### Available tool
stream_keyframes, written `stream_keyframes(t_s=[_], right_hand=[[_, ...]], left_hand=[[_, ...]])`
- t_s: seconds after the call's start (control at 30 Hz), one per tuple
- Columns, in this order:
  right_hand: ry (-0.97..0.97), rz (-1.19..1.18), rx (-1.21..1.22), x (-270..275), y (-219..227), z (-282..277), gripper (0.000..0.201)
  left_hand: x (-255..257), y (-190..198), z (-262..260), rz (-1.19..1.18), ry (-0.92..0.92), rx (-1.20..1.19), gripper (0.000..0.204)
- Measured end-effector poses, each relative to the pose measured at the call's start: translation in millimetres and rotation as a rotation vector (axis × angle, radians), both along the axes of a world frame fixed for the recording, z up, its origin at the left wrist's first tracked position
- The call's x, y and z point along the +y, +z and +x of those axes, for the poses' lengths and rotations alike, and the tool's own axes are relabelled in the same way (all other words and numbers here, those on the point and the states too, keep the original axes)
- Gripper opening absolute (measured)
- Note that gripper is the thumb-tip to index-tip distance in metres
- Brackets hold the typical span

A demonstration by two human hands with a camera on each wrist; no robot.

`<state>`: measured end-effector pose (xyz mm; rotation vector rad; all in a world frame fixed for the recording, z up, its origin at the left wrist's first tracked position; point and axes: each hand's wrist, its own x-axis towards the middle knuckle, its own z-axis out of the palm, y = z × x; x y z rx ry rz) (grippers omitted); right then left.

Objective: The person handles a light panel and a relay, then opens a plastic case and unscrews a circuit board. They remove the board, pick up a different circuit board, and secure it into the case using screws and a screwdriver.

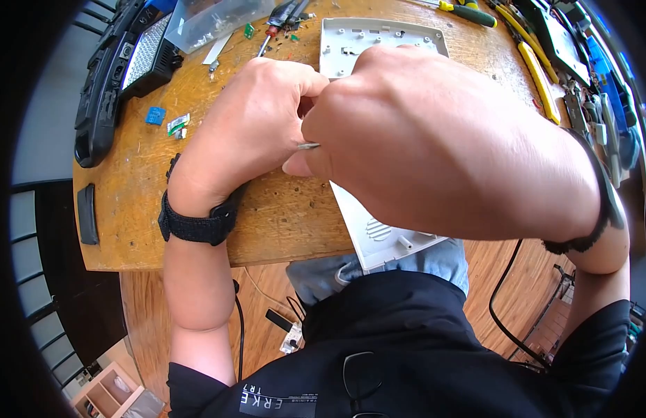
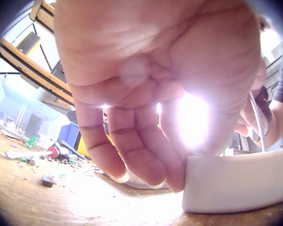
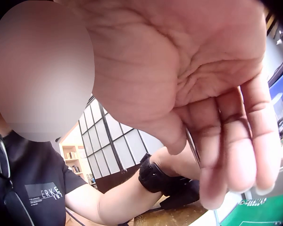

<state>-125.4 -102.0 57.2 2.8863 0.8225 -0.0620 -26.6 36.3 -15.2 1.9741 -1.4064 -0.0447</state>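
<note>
Under my hands lies a white plastic casing (image 1: pixel 364 240) with round speaker slots, its near corner jutting past the table edge. My left hand (image 1: pixel 257 115) grips the casing's far left edge, fingers curled down along the outer wall (image 2: pixel 236 186) and thumb at the rim. My right hand (image 1: pixel 434 146) pinches slim metal tweezers (image 3: pixel 192 143) between thumb and index finger; their end (image 1: pixel 308 145) shows beside the left hand. In the right wrist view a green circuit board (image 3: pixel 257 213) lies below the fingers. The tweezers' tips are hidden.
A second white casing half (image 1: pixel 333 49) lies beyond my hands. A clear plastic bin (image 1: pixel 211 28), a red-handled screwdriver (image 1: pixel 268 36) and loose small parts are at the back left. A blue part (image 1: pixel 156 115) sits left. Yellow-handled tools (image 1: pixel 539 80) line the right side.
</note>
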Motion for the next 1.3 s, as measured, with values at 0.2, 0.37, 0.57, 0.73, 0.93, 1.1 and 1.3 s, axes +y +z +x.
stream_keyframes(t_s=[0.2, 0.37, 0.57, 0.73, 0.93, 1.1, 1.3], right_hand=[[0.201, 0.072, -0.022, -22, -21, 9, 0.010], [0.262, 0.503, 0.005, -29, -35, 13, 0.021], [0.279, 0.587, 0.157, -35, -29, 20, 0.024], [0.265, 0.541, 0.260, -32, -9, 20, 0.027], [0.217, 0.474, 0.370, -33, -5, 24, 0.031], [0.308, 0.522, 0.321, -44, -13, 31, 0.030], [0.295, 0.507, 0.315, -54, -10, 33, 0.024]], left_hand=[[0, 3, 5, 0.140, -0.027, 0.040, 0.022], [1, 0, 10, 0.100, -0.084, -0.045, 0.023], [1, 8, 5, 0.216, -0.013, 0.123, 0.026], [-1, 0, 6, 0.146, -0.005, 0.115, 0.027], [0, 5, 0, 0.158, 0.020, 0.169, 0.025], [1, 8, -3, 0.048, -0.038, 0.161, 0.025], [2, 7, -4, 0.058, 0.024, 0.091, 0.027]])
